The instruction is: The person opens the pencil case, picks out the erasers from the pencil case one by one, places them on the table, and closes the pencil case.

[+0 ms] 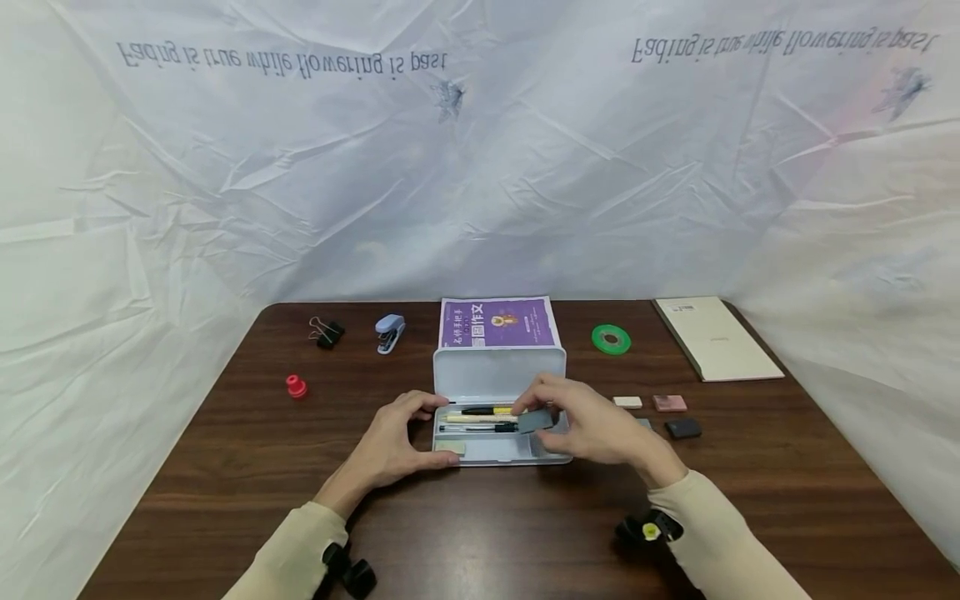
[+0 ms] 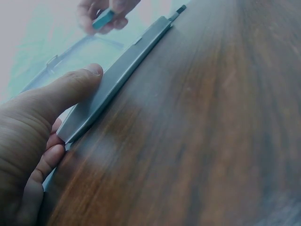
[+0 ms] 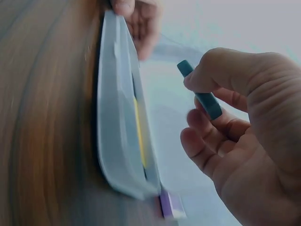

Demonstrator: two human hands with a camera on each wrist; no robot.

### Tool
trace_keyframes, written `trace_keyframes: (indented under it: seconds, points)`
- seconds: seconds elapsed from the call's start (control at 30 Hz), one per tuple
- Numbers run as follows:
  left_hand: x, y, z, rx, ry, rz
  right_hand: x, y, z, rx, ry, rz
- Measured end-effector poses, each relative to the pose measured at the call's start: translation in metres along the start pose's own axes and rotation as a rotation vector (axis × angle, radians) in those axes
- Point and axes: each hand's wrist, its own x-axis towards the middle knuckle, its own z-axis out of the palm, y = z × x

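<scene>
An open pale grey pencil case [image 1: 487, 451] stands at the table's middle with its lid [image 1: 499, 372] raised. My left hand [image 1: 390, 442] holds its left end, thumb along the front wall and fingers round the end. Above the case's right part, my right hand [image 1: 592, 421] pinches a dark grey-green eraser [image 1: 536, 420] between thumb and fingers. In the right wrist view this eraser [image 3: 207, 101] shows as a thin block beside the case. Several pens [image 1: 480, 427] lie inside the case, and a pale eraser [image 1: 451, 447] rests in its front left corner.
White [image 1: 627, 402], pink [image 1: 670, 403] and black [image 1: 683, 428] erasers lie to the right. A purple book [image 1: 498, 321] is behind the case. Around it are a stapler [image 1: 389, 332], a binder clip [image 1: 327, 333], a red stopper-like piece [image 1: 296, 386], a green disc [image 1: 611, 339] and a cream notebook [image 1: 717, 339].
</scene>
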Motion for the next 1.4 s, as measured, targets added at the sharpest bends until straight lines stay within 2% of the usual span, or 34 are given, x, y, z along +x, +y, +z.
trace_keyframes:
  seconds: [0.37,0.6,0.8,0.97,1.13,1.4]
  points:
    - [-0.001,0.0,0.0,0.002,0.005,-0.004,-0.064,0.027,-0.041,-0.031,0.156,0.12]
    - [-0.001,0.001,0.001,-0.003,0.002,-0.009,-0.099,0.04,-0.053,-0.067,0.24,0.153]
    - [-0.001,0.001,0.001,0.003,0.009,0.005,-0.12,0.048,-0.051,-0.099,0.263,0.123]
    - [-0.001,0.001,0.001,0.003,0.01,0.012,-0.13,0.053,-0.04,-0.082,0.245,0.124]
    - [-0.001,0.001,0.001,0.002,0.01,0.01,-0.136,0.058,-0.03,-0.074,0.23,0.127]
    - [-0.001,0.001,0.0,-0.002,0.007,0.003,-0.137,0.064,-0.027,-0.145,0.193,0.147]
